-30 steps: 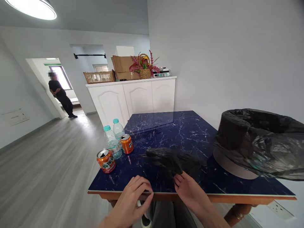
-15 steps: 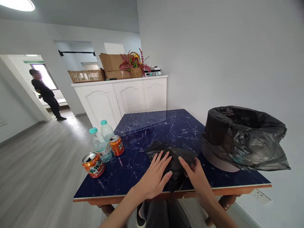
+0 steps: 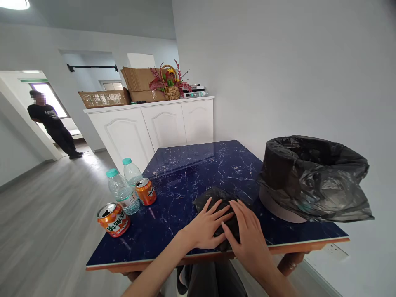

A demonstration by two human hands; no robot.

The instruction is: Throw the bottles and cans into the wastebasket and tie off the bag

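A crumpled black plastic bag (image 3: 208, 196) lies near the front edge of the blue marbled table (image 3: 173, 218). My left hand (image 3: 208, 225) rests on it with fingers spread flat. Beside it, my right hand (image 3: 246, 231) lies over the bag's right side, fingers extended and thumb apart, close to my left fingertips. Much of the bag is covered by both hands. To the right stands a bin (image 3: 278, 208) lined with another black bag (image 3: 312, 177), whose edge is folded over the rim and hangs loosely on the right.
Two clear bottles with teal caps (image 3: 123, 192) and two orange drink cans (image 3: 114, 220) stand along the table's left edge. Behind is a white cabinet (image 3: 161, 126) bearing cardboard boxes (image 3: 140, 84) and a flower basket (image 3: 171, 92). A person (image 3: 54, 123) leans in the far-left doorway.
My right hand has moved left and turned palm down over the bag, which is now more bunched together. My left hand stays on it. The view has shifted slightly.
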